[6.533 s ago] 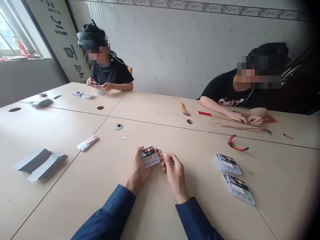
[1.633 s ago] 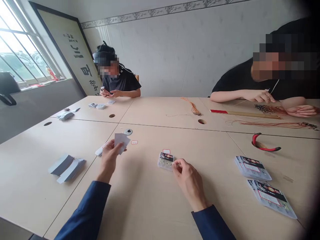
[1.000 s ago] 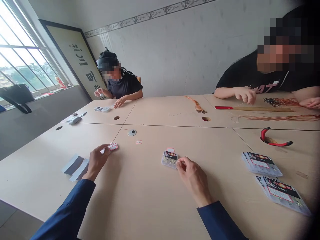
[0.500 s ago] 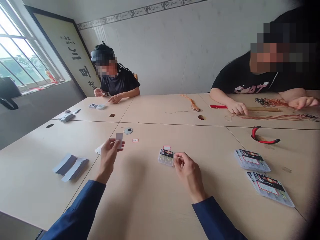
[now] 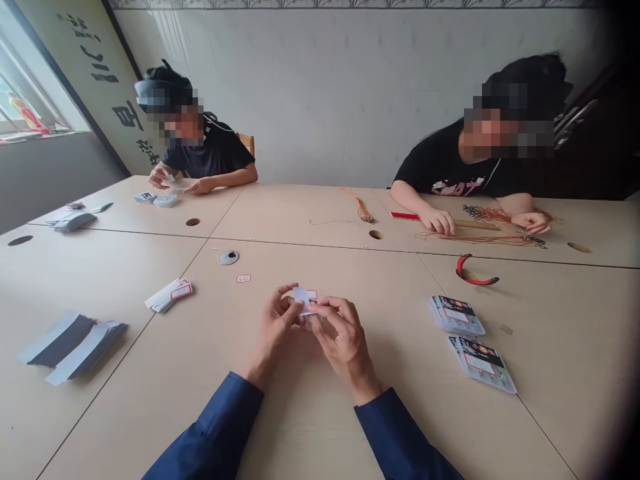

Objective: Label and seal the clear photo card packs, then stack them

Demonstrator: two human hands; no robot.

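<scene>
My left hand (image 5: pixel 276 320) and my right hand (image 5: pixel 339 333) meet over the middle of the beige table (image 5: pixel 310 413), both in dark blue sleeves. Between their fingertips they pinch a small white slip (image 5: pixel 302 295), which stands up above the knuckles. The small clear packet that lay here is hidden behind my right hand. A red-edged sticker (image 5: pixel 313 293) lies on the table just beyond the fingers. A little pile of white and red slips (image 5: pixel 169 294) rests to the left of my hands.
Two stacks of clear packets (image 5: pixel 457 314) (image 5: pixel 482 365) lie at the right, red-handled pliers (image 5: pixel 475 275) beyond them. Grey sheets (image 5: pixel 70 343) lie at the left. One person (image 5: pixel 200 150) sits far left, another (image 5: pixel 480 173) far right with orange cords (image 5: pixel 480 237).
My left hand carried the white slip from the left pile to the middle, where my right hand joined it. The view swung right and down.
</scene>
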